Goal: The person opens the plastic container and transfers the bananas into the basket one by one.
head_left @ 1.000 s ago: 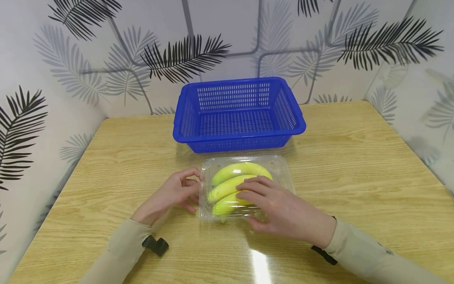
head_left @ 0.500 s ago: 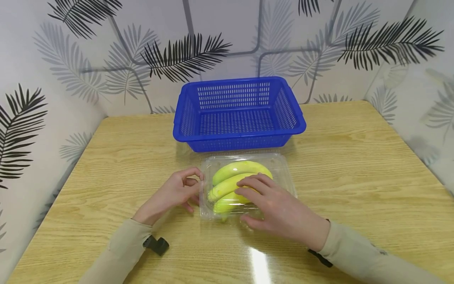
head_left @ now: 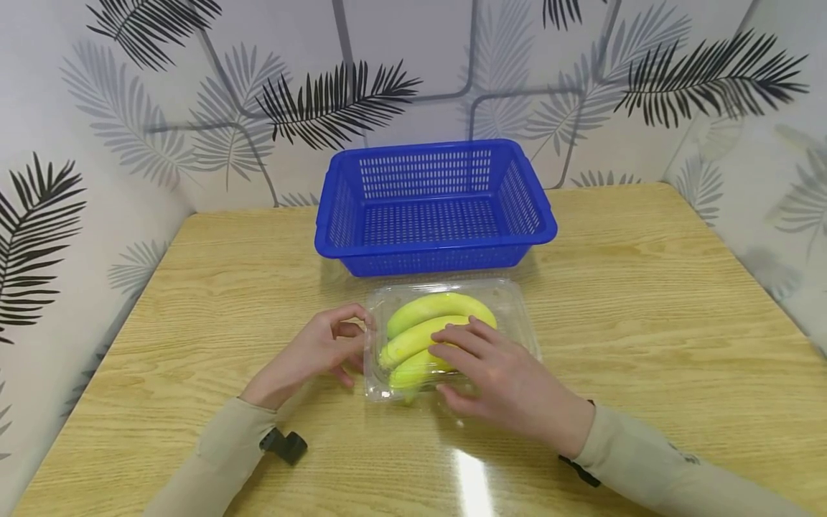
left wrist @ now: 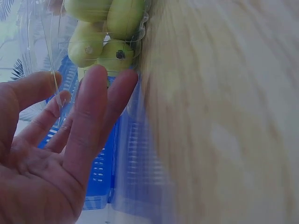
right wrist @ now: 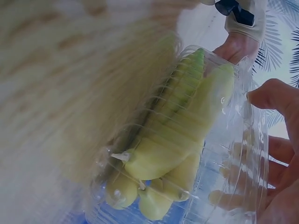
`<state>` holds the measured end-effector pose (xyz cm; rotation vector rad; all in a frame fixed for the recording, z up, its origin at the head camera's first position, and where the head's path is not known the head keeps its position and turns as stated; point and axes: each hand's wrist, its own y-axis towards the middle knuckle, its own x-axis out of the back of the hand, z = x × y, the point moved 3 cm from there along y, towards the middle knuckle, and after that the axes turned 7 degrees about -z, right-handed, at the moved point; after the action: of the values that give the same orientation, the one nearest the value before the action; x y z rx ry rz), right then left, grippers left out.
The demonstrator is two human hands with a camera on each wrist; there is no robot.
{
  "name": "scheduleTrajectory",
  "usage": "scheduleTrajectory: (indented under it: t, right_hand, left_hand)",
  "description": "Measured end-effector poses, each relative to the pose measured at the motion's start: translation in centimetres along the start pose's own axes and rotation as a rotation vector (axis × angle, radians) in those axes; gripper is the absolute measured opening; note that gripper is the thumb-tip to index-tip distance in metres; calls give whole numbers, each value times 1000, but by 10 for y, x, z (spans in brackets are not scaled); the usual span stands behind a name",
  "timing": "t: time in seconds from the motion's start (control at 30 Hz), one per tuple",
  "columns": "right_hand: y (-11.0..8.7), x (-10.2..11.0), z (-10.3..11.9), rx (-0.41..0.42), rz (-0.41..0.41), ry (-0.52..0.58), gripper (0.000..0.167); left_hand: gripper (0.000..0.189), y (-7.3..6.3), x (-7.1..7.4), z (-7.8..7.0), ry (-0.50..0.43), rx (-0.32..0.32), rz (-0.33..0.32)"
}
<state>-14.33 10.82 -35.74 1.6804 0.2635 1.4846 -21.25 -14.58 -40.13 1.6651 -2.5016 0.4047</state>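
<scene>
- A clear plastic container (head_left: 519,309) lies flat on the desk (head_left: 652,309), near the middle, between the person's two hands.
- Yellow-green bananas (head_left: 413,341) lie inside it, three showing side by side through the top in the head view; the right wrist view shows their tapered ends through the ribbed plastic.
- The left hand (head_left: 326,345) is at the container's left edge, its fingers spread and loosely bent, a fingertip touching the plastic rim; I cannot tell whether it pinches that rim.
- The right hand (head_left: 510,384) lies spread over the right front part of the container, fingers reaching across the top above the bananas, thumb at the front edge.
- A blue basket (head_left: 436,250) with slotted walls stands upright on the desk just behind the container; whether the two touch is unclear.
- Both forearms are in beige sleeves (head_left: 222,445), with a black wrist device (head_left: 287,446) by the left cuff and a dark strap (head_left: 579,471) by the right one.
- Around the desk, the pale wall (head_left: 413,43) bears black and grey leaf prints.
</scene>
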Motion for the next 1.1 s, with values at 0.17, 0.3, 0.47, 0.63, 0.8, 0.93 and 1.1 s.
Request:
scheduleTrajectory:
  t: [0.17, 0.3, 0.47, 0.63, 0.8, 0.93, 1.1]
  right_hand:
    - [1, 0, 2, -33, 5, -4, 46]
    - [2, -1, 5, -78, 8, -49, 43]
    - [4, -3, 7, -98, 0, -112, 42]
    - [6, -5, 9, -80, -22, -148, 41]
    - [8, -8, 10, -61, -28, -205, 43]
    - [9, -10, 11, -66, -18, -235, 46]
    - [11, -10, 12, -91, -5, -238, 49]
  left_hand:
    - [22, 0, -1, 0, -8, 16, -9]
    - [22, 0, -1, 1, -9, 24, -17]
    - [23, 0, -2, 2, -12, 25, -15]
    - [21, 1, -2, 0, -15, 15, -21]
    - [19, 1, -4, -2, -31, 4, -14]
    - [18, 0, -5, -2, -35, -3, -9]
    - [18, 1, -4, -3, -22, -29, -12]
